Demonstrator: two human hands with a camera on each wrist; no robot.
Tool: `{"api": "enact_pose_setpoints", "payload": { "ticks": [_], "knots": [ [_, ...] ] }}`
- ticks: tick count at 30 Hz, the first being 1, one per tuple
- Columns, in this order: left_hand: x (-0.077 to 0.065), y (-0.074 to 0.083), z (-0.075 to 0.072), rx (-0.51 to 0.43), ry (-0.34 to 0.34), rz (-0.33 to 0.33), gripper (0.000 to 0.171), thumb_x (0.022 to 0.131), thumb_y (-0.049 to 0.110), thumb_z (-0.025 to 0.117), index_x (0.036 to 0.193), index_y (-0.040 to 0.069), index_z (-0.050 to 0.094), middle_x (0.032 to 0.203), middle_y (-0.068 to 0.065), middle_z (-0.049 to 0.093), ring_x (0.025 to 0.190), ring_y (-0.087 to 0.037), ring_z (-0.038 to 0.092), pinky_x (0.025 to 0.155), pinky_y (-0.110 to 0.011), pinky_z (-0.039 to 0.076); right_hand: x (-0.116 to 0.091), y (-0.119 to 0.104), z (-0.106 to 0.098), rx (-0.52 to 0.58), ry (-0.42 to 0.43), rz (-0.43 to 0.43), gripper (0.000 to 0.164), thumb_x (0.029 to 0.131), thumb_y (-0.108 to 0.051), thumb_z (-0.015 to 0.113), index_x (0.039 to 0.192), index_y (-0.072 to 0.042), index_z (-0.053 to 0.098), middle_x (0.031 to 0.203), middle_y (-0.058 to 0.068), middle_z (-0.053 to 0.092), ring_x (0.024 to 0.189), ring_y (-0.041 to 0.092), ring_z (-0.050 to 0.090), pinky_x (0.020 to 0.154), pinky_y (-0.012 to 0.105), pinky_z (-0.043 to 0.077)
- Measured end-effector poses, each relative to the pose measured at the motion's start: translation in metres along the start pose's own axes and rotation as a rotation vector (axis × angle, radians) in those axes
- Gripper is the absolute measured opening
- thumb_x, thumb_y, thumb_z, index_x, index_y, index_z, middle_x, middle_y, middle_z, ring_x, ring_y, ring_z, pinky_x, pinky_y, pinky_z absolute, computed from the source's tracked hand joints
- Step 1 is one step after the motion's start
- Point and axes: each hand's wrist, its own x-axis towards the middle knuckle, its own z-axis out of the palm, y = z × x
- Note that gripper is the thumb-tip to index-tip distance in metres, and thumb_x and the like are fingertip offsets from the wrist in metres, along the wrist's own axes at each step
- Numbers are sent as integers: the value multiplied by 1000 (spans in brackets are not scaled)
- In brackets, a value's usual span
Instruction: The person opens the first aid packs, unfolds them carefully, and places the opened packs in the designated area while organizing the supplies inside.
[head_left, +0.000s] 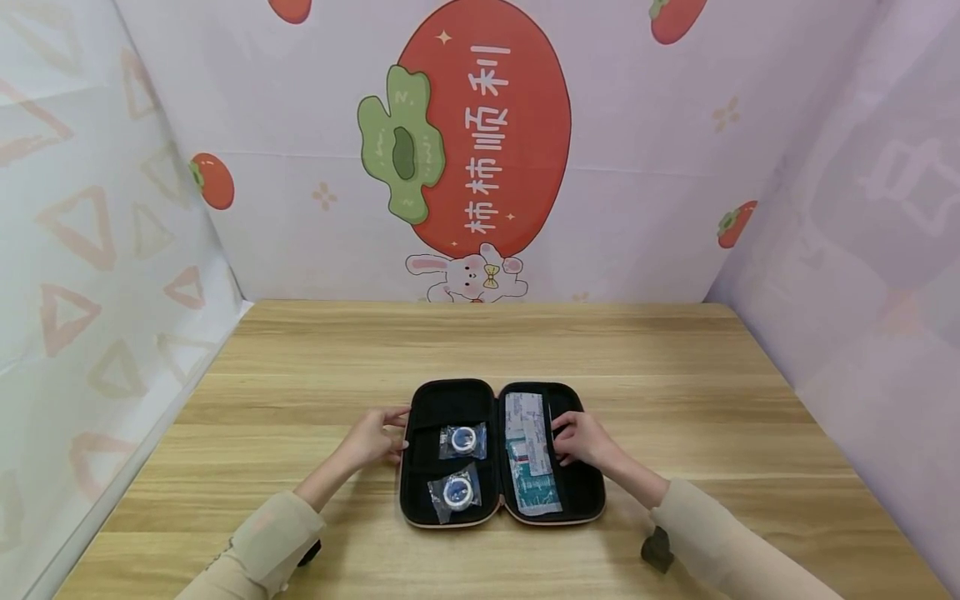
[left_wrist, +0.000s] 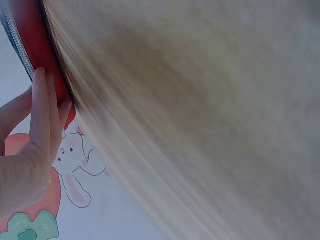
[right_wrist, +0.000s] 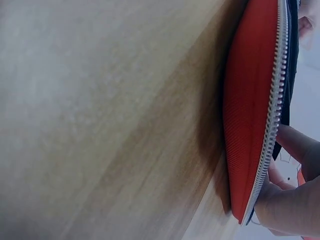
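An unfolded zip case (head_left: 450, 392) with a black lining lies on the table; the wrist views show its red outer shell (right_wrist: 250, 110) and zip teeth. In its left half sit two clear packets, a back one (head_left: 463, 440) and a front one (head_left: 457, 492), each with a round white-and-blue item. The right half holds flat white and teal packets (head_left: 534, 483). My left hand (head_left: 381, 435) touches the case's left edge with straight fingers (left_wrist: 41, 110). My right hand (head_left: 583, 440) reaches over the right half, fingertips at the black inner flap; I cannot tell whether they pinch it.
The wooden table (head_left: 480, 342) carries the case near its front. Behind it stands a printed backdrop (head_left: 637, 225) with persimmons and a rabbit, and patterned cloth walls flank both sides. A dark object (head_left: 657, 550) shows by the right sleeve.
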Motion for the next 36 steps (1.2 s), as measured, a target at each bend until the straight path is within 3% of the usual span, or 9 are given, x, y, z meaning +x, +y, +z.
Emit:
{"api": "enact_pose_setpoints", "payload": {
  "ticks": [6, 10, 18, 22, 25, 30, 36],
  "knots": [
    [0, 0, -1, 27, -14, 16, 57, 70, -20, 53, 124, -13, 41, 103, -30, 55, 55, -16, 58, 50, -33, 55, -4, -2, -6, 26, -26, -6, 27, 74, 13, 52, 100, 20, 47, 72, 18, 61, 62, 15, 58, 58, 35, 56],
    [0, 2, 0, 74, -4, 28, 55, 69, -18, 55, 122, -12, 44, 100, -27, 58, 55, -17, 58, 50, -31, 55, -6, -2, -14, 12, -17, -55, 27, 75, 12, 51, 100, 20, 48, 74, 18, 61, 65, 15, 57, 61, 34, 56],
    [-1, 6, -1, 341, 120, 113, 38, 71, -8, 60, 109, -6, 58, 100, -22, 61, 67, -20, 60, 53, -24, 51, -15, -2, -26, -175, 123, -151, 23, 76, 8, 58, 98, 12, 56, 86, 20, 61, 74, 24, 60, 62, 28, 54],
    [-2, 10, 2, 396, 175, 215, 28, 75, -3, 63, 102, -3, 62, 100, -17, 62, 76, -23, 61, 58, -27, 53, -19, 1, -32, -199, 176, -163, 23, 76, 8, 57, 99, 11, 57, 90, 23, 61, 79, 29, 60, 66, 29, 54],
    [-4, 13, 6, 393, 170, 355, 23, 75, -1, 64, 98, -3, 62, 95, -16, 63, 77, -25, 61, 62, -28, 55, -22, 4, -35, -197, 202, -160, 23, 76, 6, 58, 99, 10, 58, 91, 23, 61, 80, 30, 60, 66, 30, 54],
    [-5, 15, 14, 365, 86, 534, 20, 74, -2, 65, 94, -5, 62, 90, -15, 62, 76, -25, 60, 66, -30, 55, -24, 7, -37, -216, 238, -126, 25, 76, 6, 59, 101, 8, 58, 94, 22, 60, 82, 30, 60, 66, 29, 55],
    [-2, 16, 26, 384, -19, 627, 20, 74, -1, 66, 93, -4, 62, 89, -13, 62, 78, -22, 60, 69, -26, 53, -26, 10, -35, -195, 216, -85, 35, 74, 10, 60, 108, 14, 54, 98, 29, 57, 83, 34, 61, 63, 29, 56]
  ]
}}
